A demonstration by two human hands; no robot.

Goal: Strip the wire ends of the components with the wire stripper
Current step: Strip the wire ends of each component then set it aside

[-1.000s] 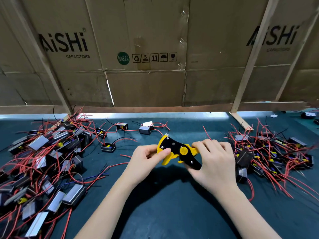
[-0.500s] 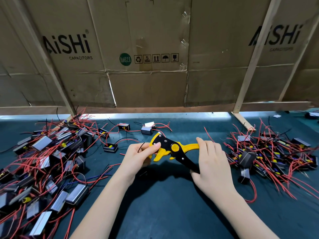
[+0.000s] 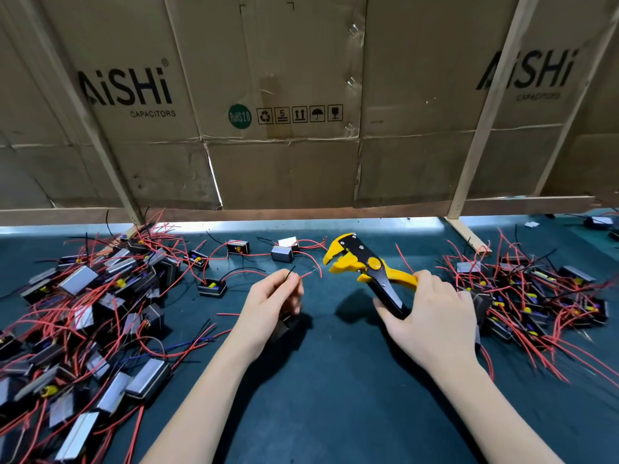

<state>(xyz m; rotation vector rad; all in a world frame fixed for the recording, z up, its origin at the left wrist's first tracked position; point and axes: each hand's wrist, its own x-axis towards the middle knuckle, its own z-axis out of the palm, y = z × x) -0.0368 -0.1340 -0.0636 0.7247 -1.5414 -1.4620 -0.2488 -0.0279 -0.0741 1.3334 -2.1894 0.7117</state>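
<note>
Right hand (image 3: 432,316) grips the wire stripper (image 3: 370,266) handles, head pointing far-left. Left hand (image 3: 271,303) pinches red wire (image 3: 310,272) and black wire (image 3: 290,271) just left of it — apart, not touching.

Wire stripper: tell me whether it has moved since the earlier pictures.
Yes. The wire stripper, in the right hand, has swung right, away from the left hand and toward the slanted wooden post.

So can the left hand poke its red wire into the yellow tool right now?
Probably yes. The left hand pinches the red wire, whose tip points toward the wire stripper held in the right hand. Only bare green table lies between them, and the tool's jaws look open.
</note>
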